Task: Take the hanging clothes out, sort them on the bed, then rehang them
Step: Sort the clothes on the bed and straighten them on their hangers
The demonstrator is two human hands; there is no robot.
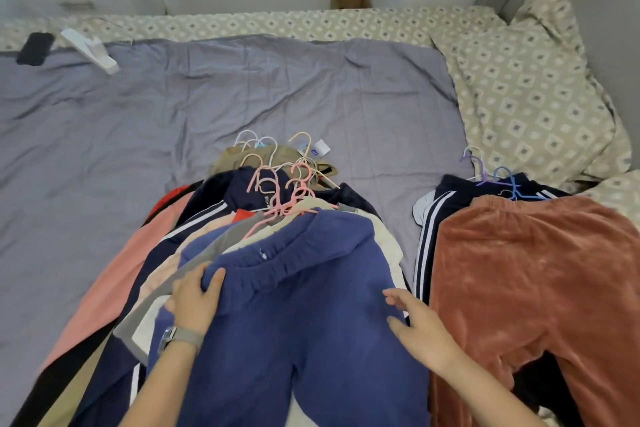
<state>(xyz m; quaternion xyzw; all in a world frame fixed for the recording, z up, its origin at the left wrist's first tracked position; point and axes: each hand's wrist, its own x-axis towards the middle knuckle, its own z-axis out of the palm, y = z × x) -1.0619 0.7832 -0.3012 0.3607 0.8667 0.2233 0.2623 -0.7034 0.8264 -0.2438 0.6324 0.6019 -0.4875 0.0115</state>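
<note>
- Centrally, blue sweatpants [311,305] top a pile of clothes on hangers [277,191] on the bed [104,121].
- Left hand [194,302] grips the waistband's left edge, thumb curled over the fabric.
- Right hand [420,331] rests on the sweatpants' right side, fingers spread and relaxed.
- Rust velour pants [519,288] cover a second pile at right.

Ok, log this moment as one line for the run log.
stage: sorting on bed | left hand: grips blue pants waistband atop main pile | right hand: open, on blue pants | second pile: rust pants on top
</note>
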